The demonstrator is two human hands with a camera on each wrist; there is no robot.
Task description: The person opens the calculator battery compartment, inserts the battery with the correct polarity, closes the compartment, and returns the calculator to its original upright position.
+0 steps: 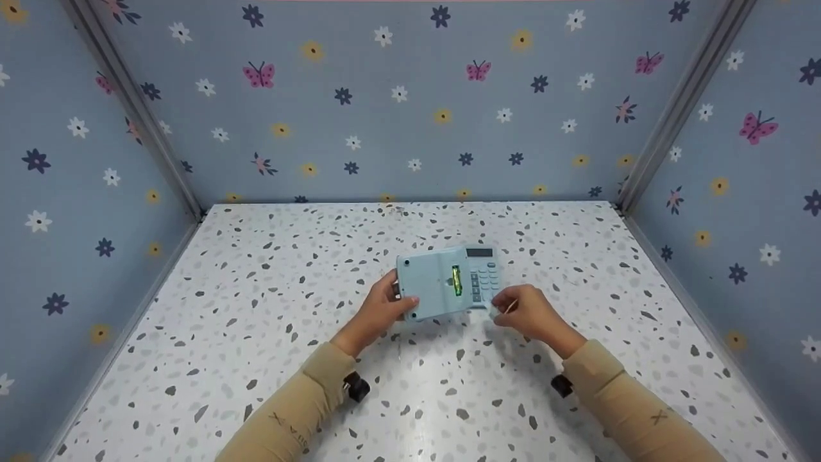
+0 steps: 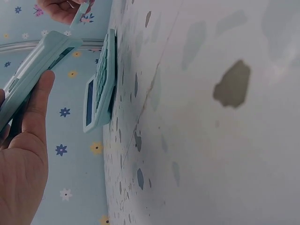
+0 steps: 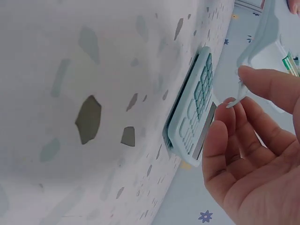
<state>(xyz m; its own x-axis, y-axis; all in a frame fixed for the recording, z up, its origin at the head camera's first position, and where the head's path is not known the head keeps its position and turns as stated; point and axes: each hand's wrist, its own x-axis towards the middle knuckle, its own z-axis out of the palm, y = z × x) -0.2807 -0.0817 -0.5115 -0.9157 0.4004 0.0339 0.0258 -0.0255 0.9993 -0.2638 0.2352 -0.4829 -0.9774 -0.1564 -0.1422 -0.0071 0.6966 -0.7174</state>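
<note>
My left hand (image 1: 378, 313) grips a light blue calculator (image 1: 423, 285) by its left edge, thumb on its upturned back. In that back a battery bay is uncovered, and a green-yellow battery (image 1: 457, 280) lies in it. Beyond the held calculator's right side, my right hand (image 1: 532, 314) pinches a small light blue battery cover (image 3: 236, 101) between thumb and fingers. A second light blue calculator (image 3: 190, 117) rests on the table with keys and screen up; the held one partly hides it in the head view. The left wrist view shows the two calculators apart.
The speckled white table (image 1: 308, 256) extends around both hands. Blue flowered panels (image 1: 410, 128) stand at the back and both sides, joined by grey corner posts (image 1: 686, 96). A black wrist device (image 1: 356, 387) sits at the left sleeve, another (image 1: 562, 385) at the right.
</note>
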